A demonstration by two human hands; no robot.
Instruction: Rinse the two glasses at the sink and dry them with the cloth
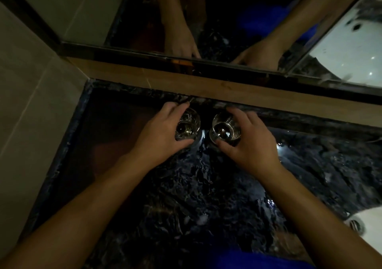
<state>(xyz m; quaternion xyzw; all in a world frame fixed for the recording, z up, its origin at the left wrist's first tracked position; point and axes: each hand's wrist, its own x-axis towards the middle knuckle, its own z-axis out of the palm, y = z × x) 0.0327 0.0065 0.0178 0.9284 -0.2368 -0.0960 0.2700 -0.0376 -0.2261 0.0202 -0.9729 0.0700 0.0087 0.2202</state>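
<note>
Two clear glasses stand side by side at the back of a dark marble counter [202, 186], close to the wooden ledge. My left hand [159, 134] wraps around the left glass [189, 124], fingers over its far side and thumb at the near side. My right hand [250, 140] grips the right glass [224, 129] the same way. Both glasses are upright with their mouths facing up. No cloth is visible.
A wooden ledge [165, 80] and a mirror [186, 20] run along the back and reflect my hands. A tiled wall [31, 82] closes the left side. The white sink basin [370, 221] with its drain shows at the lower right edge.
</note>
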